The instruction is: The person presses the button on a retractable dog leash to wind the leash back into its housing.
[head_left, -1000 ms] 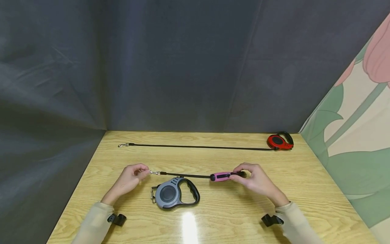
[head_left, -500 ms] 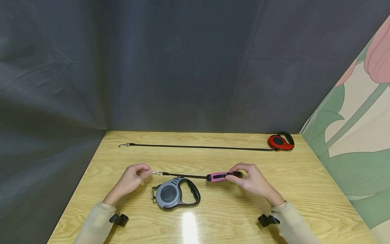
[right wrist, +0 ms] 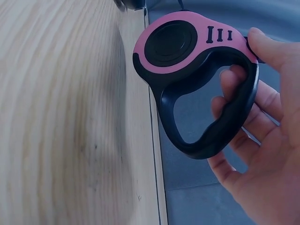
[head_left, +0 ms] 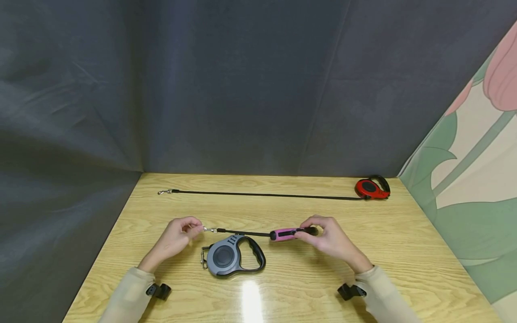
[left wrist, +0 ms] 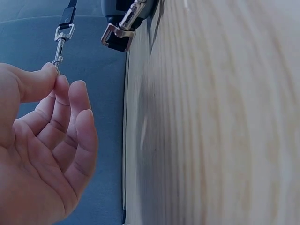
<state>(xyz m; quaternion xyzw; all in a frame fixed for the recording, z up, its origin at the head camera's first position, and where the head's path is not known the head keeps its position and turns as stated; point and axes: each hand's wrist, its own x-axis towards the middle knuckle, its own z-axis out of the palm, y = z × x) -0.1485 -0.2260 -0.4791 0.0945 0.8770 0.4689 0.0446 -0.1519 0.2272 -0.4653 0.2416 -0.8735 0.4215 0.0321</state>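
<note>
Between thumb and forefinger, my left hand (head_left: 176,237) pinches the tip of a silver metal clip (left wrist: 60,47). A short black strap (head_left: 248,233) runs nearly straight from that clip to a pink and black retractable dog leash (right wrist: 206,30). My right hand (head_left: 329,237) holds this leash by its black loop handle (right wrist: 234,115), thumb at the top edge and fingertips through the loop. The pink casing stands on edge, raised over the table. Just below the strap in the head view, a grey retractable leash (head_left: 223,256) lies flat, its own clip (left wrist: 126,21) hanging at its left end.
Toward the back of the wooden table (head_left: 307,291), a red retractable leash (head_left: 371,188) lies at the right. Its black strap (head_left: 262,194) stretches left to a silver clip (head_left: 164,192). A dark curtain (head_left: 242,89) stands behind, a flowered panel (head_left: 476,179) to the right.
My right hand has moved left with the pink leash, and the visible strap has become shorter. The left hand has shifted slightly right, still pinching the clip.
</note>
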